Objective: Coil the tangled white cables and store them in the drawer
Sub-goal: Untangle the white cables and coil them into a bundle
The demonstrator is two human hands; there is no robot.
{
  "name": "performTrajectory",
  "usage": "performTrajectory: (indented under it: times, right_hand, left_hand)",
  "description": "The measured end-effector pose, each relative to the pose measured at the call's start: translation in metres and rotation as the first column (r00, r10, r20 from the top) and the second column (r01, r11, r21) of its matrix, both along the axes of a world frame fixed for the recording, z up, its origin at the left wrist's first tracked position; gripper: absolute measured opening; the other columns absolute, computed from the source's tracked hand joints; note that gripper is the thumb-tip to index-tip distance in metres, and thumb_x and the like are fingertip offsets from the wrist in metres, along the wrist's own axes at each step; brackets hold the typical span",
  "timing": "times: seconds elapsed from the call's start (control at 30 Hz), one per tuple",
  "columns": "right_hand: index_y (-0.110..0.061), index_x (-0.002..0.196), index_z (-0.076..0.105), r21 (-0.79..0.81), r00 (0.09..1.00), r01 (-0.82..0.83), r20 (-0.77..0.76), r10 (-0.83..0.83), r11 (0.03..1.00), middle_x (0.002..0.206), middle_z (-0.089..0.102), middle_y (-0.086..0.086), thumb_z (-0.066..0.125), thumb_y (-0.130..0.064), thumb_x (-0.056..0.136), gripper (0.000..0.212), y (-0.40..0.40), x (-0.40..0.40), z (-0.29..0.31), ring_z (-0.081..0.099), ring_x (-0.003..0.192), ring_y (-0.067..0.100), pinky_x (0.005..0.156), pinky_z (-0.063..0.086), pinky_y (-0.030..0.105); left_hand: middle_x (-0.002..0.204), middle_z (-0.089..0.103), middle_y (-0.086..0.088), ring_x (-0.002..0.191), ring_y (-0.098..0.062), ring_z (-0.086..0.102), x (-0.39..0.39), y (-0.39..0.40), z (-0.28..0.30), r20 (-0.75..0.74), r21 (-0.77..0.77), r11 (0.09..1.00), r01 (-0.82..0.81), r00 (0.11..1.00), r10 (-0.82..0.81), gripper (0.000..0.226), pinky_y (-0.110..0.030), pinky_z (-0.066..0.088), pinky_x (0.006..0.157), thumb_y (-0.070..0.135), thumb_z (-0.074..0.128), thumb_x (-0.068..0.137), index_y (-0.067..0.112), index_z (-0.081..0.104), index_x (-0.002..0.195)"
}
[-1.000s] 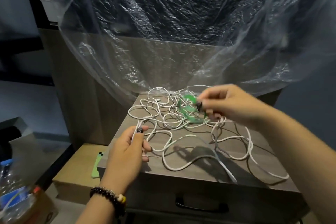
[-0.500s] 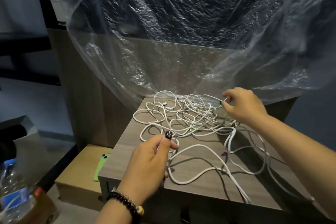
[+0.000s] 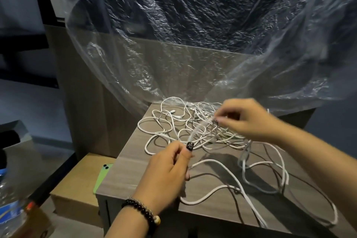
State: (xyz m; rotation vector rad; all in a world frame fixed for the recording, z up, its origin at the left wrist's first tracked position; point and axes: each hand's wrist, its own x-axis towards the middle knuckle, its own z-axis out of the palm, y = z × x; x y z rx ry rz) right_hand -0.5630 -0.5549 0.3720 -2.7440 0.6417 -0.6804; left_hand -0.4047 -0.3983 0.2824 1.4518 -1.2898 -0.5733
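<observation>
A tangle of white cables (image 3: 173, 129) sprawls over the top of a grey wooden drawer cabinet (image 3: 135, 176), with long loops trailing toward the front right corner. My left hand (image 3: 166, 172), with a dark bead bracelet at the wrist, pinches one white cable between thumb and fingers near the cabinet's middle. My right hand (image 3: 245, 120) is raised over the back of the tangle and pinches the same strand, which runs blurred and taut between the two hands. The drawer front is out of view below the frame.
A large clear plastic sheet (image 3: 193, 54) hangs behind and over the cabinet's back edge. A green phone (image 3: 102, 176) lies on a low cardboard box (image 3: 77, 195) to the left. A plastic water bottle (image 3: 9, 207) stands at the lower left.
My right hand moved left and forward from the back right corner and now lifts a strand. My left hand shifted slightly up. The view came closer, and the green object from a second ago is gone.
</observation>
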Motion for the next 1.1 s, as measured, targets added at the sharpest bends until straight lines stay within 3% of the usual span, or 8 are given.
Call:
performTrajectory:
  times: [0.13, 0.23, 0.3, 0.4, 0.53, 0.67, 0.77, 1.1]
  right_hand:
    - [-0.021, 0.078, 0.072, 0.065, 0.897, 0.352, 0.262, -0.356, 0.934, 0.071, 0.069, 0.0, 0.07, -0.011, 0.084, 0.012, -0.051, -0.007, 0.023, 0.058, 0.062, 0.009, 0.065, 0.048, 0.027]
    - [-0.01, 0.086, 0.074, 0.128, 0.829, 0.532, 0.125, -0.546, 0.837, 0.076, 0.069, 0.005, 0.069, -0.013, 0.085, 0.006, -0.084, -0.003, 0.016, 0.063, 0.068, 0.017, 0.075, 0.057, 0.039]
    - [-0.005, 0.1, 0.073, 0.094, 0.809, 0.588, -0.037, -0.587, 0.804, 0.09, 0.072, 0.01, 0.068, -0.016, 0.086, 0.019, -0.093, 0.005, 0.008, 0.068, 0.081, 0.025, 0.084, 0.055, 0.038]
    - [-0.011, 0.115, 0.066, -0.026, 0.848, 0.53, -0.017, -0.53, 0.848, 0.094, 0.066, 0.004, 0.066, -0.023, 0.088, 0.03, -0.078, 0.031, 0.01, 0.06, 0.088, 0.021, 0.079, 0.043, 0.026]
    - [-0.017, 0.094, 0.073, -0.047, 0.945, 0.314, -0.079, -0.316, 0.948, 0.086, 0.069, -0.002, 0.062, -0.027, 0.088, 0.015, -0.039, 0.087, 0.007, 0.06, 0.085, 0.015, 0.077, 0.047, 0.027]
    - [-0.008, 0.09, 0.072, -0.017, 0.878, 0.327, -0.365, -0.31, 0.945, 0.087, 0.069, 0.008, 0.059, -0.027, 0.089, 0.023, -0.046, 0.134, -0.028, 0.062, 0.083, 0.023, 0.07, 0.049, 0.03]
    - [-0.001, 0.081, 0.069, -0.018, 0.849, 0.345, -0.42, -0.32, 0.938, 0.076, 0.061, 0.013, 0.058, -0.019, 0.087, 0.022, -0.056, 0.151, -0.055, 0.058, 0.076, 0.027, 0.065, 0.045, 0.03]
    - [-0.004, 0.076, 0.072, 0.058, 0.891, 0.453, -0.055, -0.45, 0.89, 0.07, 0.068, 0.016, 0.054, -0.018, 0.087, 0.026, -0.076, 0.125, -0.021, 0.061, 0.068, 0.035, 0.061, 0.052, 0.039]
  left_hand:
    - [0.064, 0.067, 0.003, 0.053, 0.003, 0.058, 0.011, -0.002, -0.001, -0.051, 0.036, 0.994, -0.1, 0.993, 0.102, 0.008, -0.013, 0.042, 0.05, 0.029, 0.049, 0.097, 0.028, 0.057, 0.095]
    - [0.07, 0.068, -0.003, 0.057, 0.007, 0.059, 0.018, -0.003, -0.002, -0.02, 0.083, 0.983, -0.166, 0.986, 0.168, 0.009, -0.01, 0.039, 0.049, 0.023, 0.051, 0.096, 0.03, 0.058, 0.094]
    - [0.069, 0.067, -0.001, 0.057, 0.004, 0.06, 0.022, -0.004, -0.004, -0.015, 0.11, 0.974, -0.2, 0.979, 0.203, 0.012, -0.016, 0.042, 0.05, 0.021, 0.052, 0.094, 0.031, 0.058, 0.092]
    - [0.066, 0.065, 0.002, 0.059, -0.009, 0.059, 0.029, -0.008, -0.008, -0.034, 0.129, 0.95, -0.284, 0.956, 0.29, 0.017, -0.031, 0.051, 0.059, 0.018, 0.053, 0.089, 0.034, 0.057, 0.093]
    - [0.076, 0.064, 0.007, 0.066, -0.007, 0.059, 0.039, -0.011, -0.01, -0.071, 0.16, 0.919, -0.359, 0.925, 0.374, 0.02, -0.027, 0.047, 0.058, 0.02, 0.053, 0.091, 0.036, 0.051, 0.103]
    - [0.088, 0.063, 0.01, 0.079, -0.007, 0.062, 0.04, -0.013, -0.011, -0.032, 0.196, 0.906, -0.376, 0.921, 0.389, 0.02, -0.03, 0.053, 0.07, 0.022, 0.054, 0.091, 0.034, 0.049, 0.107]
    - [0.09, 0.061, 0.012, 0.078, -0.007, 0.06, 0.039, -0.014, -0.011, -0.003, 0.183, 0.908, -0.377, 0.923, 0.384, 0.021, -0.033, 0.054, 0.076, 0.022, 0.056, 0.089, 0.033, 0.051, 0.106]
    - [0.106, 0.059, 0.014, 0.089, 0.0, 0.057, 0.048, -0.009, -0.015, 0.125, 0.206, 0.938, -0.279, 0.958, 0.257, 0.023, -0.015, 0.047, 0.077, 0.024, 0.059, 0.09, 0.033, 0.054, 0.11]
